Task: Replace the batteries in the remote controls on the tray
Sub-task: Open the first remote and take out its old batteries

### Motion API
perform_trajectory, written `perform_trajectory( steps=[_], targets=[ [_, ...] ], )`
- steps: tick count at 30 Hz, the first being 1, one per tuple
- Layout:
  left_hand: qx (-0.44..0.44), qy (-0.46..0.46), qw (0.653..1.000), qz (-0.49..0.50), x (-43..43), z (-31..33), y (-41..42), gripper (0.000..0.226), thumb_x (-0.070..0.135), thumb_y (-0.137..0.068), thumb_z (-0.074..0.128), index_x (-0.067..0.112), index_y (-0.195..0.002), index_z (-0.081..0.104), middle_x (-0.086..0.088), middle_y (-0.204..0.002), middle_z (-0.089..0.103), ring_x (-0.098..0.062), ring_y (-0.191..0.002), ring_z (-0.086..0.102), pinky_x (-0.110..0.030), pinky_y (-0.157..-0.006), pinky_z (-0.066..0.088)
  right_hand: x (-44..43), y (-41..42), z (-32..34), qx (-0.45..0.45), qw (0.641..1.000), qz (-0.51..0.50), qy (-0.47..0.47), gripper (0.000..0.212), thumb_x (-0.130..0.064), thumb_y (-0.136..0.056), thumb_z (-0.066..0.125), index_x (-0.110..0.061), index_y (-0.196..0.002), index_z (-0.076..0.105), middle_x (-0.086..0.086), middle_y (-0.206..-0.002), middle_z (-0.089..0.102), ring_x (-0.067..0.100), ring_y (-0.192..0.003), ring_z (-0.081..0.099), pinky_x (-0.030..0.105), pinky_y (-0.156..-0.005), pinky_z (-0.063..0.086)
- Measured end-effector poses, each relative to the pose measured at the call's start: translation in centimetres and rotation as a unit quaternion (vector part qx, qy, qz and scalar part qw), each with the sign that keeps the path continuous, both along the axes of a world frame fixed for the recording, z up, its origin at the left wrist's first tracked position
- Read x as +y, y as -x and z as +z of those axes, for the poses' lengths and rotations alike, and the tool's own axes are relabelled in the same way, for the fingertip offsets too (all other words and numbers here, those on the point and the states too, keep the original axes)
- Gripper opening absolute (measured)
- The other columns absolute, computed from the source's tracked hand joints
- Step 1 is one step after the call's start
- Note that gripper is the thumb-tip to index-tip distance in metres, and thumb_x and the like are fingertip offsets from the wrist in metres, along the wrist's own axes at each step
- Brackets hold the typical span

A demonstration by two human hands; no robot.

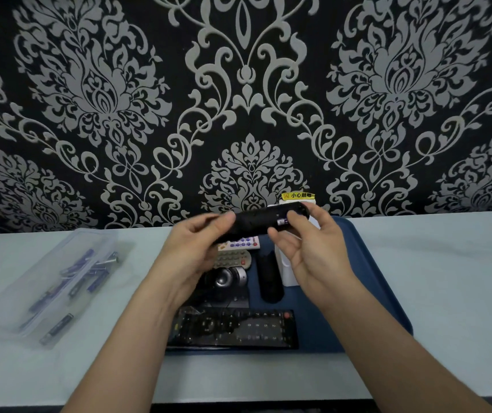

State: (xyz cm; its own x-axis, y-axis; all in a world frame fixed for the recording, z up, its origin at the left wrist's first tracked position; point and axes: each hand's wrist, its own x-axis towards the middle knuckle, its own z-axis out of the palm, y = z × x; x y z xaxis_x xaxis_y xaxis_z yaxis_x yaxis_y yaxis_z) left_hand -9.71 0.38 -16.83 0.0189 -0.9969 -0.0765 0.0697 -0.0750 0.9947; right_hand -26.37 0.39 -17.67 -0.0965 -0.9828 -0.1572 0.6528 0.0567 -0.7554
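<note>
Above the tray point(372, 281), the left hand point(197, 248) has its grip clamped round a black remote point(256, 223), steadying it. The right hand point(307, 251) pinches the other end, thumb beside the exposed battery point(282, 222), probably to pry it out.

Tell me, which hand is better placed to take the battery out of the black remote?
Probably the right hand: its thumb and forefinger pinch the remote at the end where the battery shows. The left hand grips the other end, steadying it.
</note>
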Motion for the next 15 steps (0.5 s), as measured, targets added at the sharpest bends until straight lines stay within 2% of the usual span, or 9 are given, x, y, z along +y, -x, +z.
perform_trajectory(
  steps=[2, 3, 5, 6, 8, 9, 10, 12, 15],
  targets=[
    [0.120, 0.011, 0.991, 0.060, -0.12, 0.31, 0.22, 0.017, 0.032, -0.073, 0.072, 0.016, -0.079, 0.071, -0.002, -0.068, 0.062, -0.006, -0.040, 0.034, -0.015, -0.035, 0.026, 0.00, 0.17, 0.04, 0.046, 0.998, 0.037, -0.017, 0.025, -0.005, -0.095, 0.060, -0.004, -0.120, 0.055, 0.020, -0.110, 0.071, 0.025, -0.080, 0.075, 0.024, -0.061, 0.058],
    [0.149, 0.017, 0.986, 0.074, -0.01, 0.49, 0.34, 0.013, 0.028, -0.078, 0.070, 0.015, -0.079, 0.068, -0.001, -0.067, 0.061, -0.005, -0.038, 0.034, -0.014, -0.033, 0.026, -0.03, 0.24, 0.10, 0.070, 0.996, 0.054, -0.024, 0.024, -0.006, -0.095, 0.060, -0.003, -0.118, 0.057, 0.019, -0.108, 0.072, 0.025, -0.079, 0.075, 0.023, -0.059, 0.057],
    [0.106, 0.041, 0.990, 0.083, 0.19, 0.36, 0.48, 0.009, 0.020, -0.086, 0.067, 0.017, -0.077, 0.067, 0.001, -0.067, 0.061, -0.006, -0.044, 0.047, -0.014, -0.037, 0.035, -0.16, 0.45, 0.24, 0.071, 0.995, 0.056, -0.030, 0.019, -0.005, -0.095, 0.060, -0.003, -0.114, 0.060, 0.018, -0.107, 0.072, 0.021, -0.075, 0.074, 0.022, -0.060, 0.057],
    [0.061, 0.060, 0.993, 0.084, 0.16, 0.10, 0.50, 0.011, 0.019, -0.086, 0.067, 0.019, -0.076, 0.067, 0.003, -0.069, 0.062, -0.010, -0.055, 0.055, -0.017, -0.044, 0.044, -0.20, 0.65, 0.25, 0.058, 0.997, 0.049, -0.030, 0.018, -0.004, -0.094, 0.061, -0.003, -0.112, 0.061, 0.017, -0.107, 0.071, 0.019, -0.075, 0.073, 0.022, -0.062, 0.058],
    [-0.013, 0.099, 0.991, 0.090, 0.07, -0.17, 0.54, 0.014, 0.019, -0.085, 0.070, 0.023, -0.072, 0.069, 0.006, -0.071, 0.064, -0.016, -0.076, 0.061, -0.035, -0.065, 0.057, -0.32, 0.99, 0.33, 0.044, 0.997, 0.042, -0.037, 0.011, -0.003, -0.093, 0.063, -0.003, -0.104, 0.064, 0.014, -0.101, 0.072, 0.016, -0.073, 0.074, 0.022, -0.065, 0.059],
    [-0.040, 0.120, 0.988, 0.093, 0.10, -0.19, 0.44, 0.013, 0.019, -0.084, 0.071, 0.024, -0.071, 0.069, 0.006, -0.071, 0.065, -0.018, -0.079, 0.062, -0.044, -0.075, 0.056, -0.41, 0.96, 0.34, 0.044, 0.997, 0.045, -0.047, 0.006, -0.001, -0.092, 0.062, -0.003, -0.097, 0.065, 0.013, -0.095, 0.071, 0.016, -0.069, 0.073, 0.022, -0.065, 0.059],
    [-0.059, 0.142, 0.984, 0.089, 0.17, -0.22, 0.55, 0.013, 0.019, -0.083, 0.072, 0.024, -0.071, 0.069, 0.006, -0.070, 0.065, -0.018, -0.078, 0.062, -0.046, -0.078, 0.055, -0.38, 1.03, 0.32, 0.046, 0.996, 0.043, -0.060, 0.005, 0.001, -0.092, 0.061, -0.002, -0.091, 0.064, 0.013, -0.090, 0.070, 0.016, -0.066, 0.072, 0.022, -0.064, 0.059],
    [-0.091, 0.185, 0.975, 0.083, 0.41, -0.11, 0.72, 0.015, 0.015, -0.082, 0.073, 0.023, -0.070, 0.069, 0.008, -0.066, 0.066, -0.011, -0.070, 0.061, -0.034, -0.073, 0.053, -0.38, 0.78, 0.41, 0.050, 0.994, 0.034, -0.086, 0.013, 0.005, -0.091, 0.057, -0.001, -0.081, 0.060, 0.014, -0.081, 0.066, 0.018, -0.063, 0.067, 0.021, -0.059, 0.058],
    [-0.128, 0.229, 0.961, 0.087, 0.72, 0.09, 1.05, 0.014, 0.011, -0.080, 0.074, 0.019, -0.071, 0.068, 0.014, -0.064, 0.065, -0.001, -0.063, 0.057, -0.016, -0.064, 0.047, -0.35, 0.51, 0.54, 0.051, 0.993, 0.028, -0.102, 0.016, 0.007, -0.090, 0.050, -0.002, -0.077, 0.053, 0.015, -0.079, 0.062, 0.020, -0.068, 0.061, 0.020, -0.054, 0.056]
  ],
)
